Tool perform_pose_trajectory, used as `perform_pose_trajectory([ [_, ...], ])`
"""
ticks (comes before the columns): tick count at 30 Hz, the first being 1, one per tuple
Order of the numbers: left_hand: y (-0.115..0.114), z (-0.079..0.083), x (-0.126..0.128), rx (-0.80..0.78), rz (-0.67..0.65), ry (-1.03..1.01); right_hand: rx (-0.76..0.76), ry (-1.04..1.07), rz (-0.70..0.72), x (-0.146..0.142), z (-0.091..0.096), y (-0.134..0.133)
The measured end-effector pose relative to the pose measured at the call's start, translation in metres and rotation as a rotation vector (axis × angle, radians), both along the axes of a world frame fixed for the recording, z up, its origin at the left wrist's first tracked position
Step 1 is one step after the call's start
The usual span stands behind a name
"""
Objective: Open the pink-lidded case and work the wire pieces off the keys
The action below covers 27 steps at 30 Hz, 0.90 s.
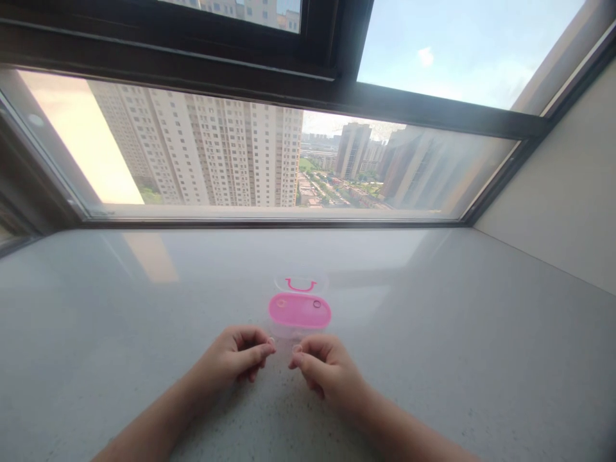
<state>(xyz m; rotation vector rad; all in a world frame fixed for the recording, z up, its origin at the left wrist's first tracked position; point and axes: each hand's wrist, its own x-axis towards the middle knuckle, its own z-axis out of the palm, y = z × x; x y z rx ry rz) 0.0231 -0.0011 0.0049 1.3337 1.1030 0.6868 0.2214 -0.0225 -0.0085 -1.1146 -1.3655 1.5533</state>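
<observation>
In the lower middle of the frame, I hold a small clear ring (272,341) pinched between my left fingers (257,354); my right fingers (307,364) are closed on a second small ring (297,350). Just above them, at the centre of the surface (433,333), sits an oval pink tray (299,316) over a see-through base (283,332). In the tray lie a pale ring (282,303) towards its left end and a dark ring (317,304) towards its right. Just above the tray is a clear lid with a pink handle (301,289).
</observation>
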Motion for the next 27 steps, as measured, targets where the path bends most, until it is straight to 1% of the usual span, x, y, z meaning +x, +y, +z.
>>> perform_pose_trajectory([
  [5,-0.0008,0.0033,-0.0004,0.009,-0.019,0.027,-0.016,-0.018,0.001,-0.0007,0.0030,-0.0011],
  [10,-0.0014,0.0017,-0.0021,0.042,-0.047,0.050,-0.017,-0.003,0.008,-0.0016,0.0081,-0.0013],
  [20,0.0019,-0.0002,-0.0038,0.002,-0.063,0.046,0.004,-0.031,0.016,0.0009,0.0090,-0.0022],
  [23,0.0018,-0.0020,-0.0045,-0.026,-0.014,-0.024,0.008,-0.038,0.015,0.0014,0.0092,-0.0021],
  [27,0.0019,-0.0024,-0.0057,-0.110,0.159,-0.228,0.023,-0.031,0.013,0.0017,0.0093,-0.0019],
])
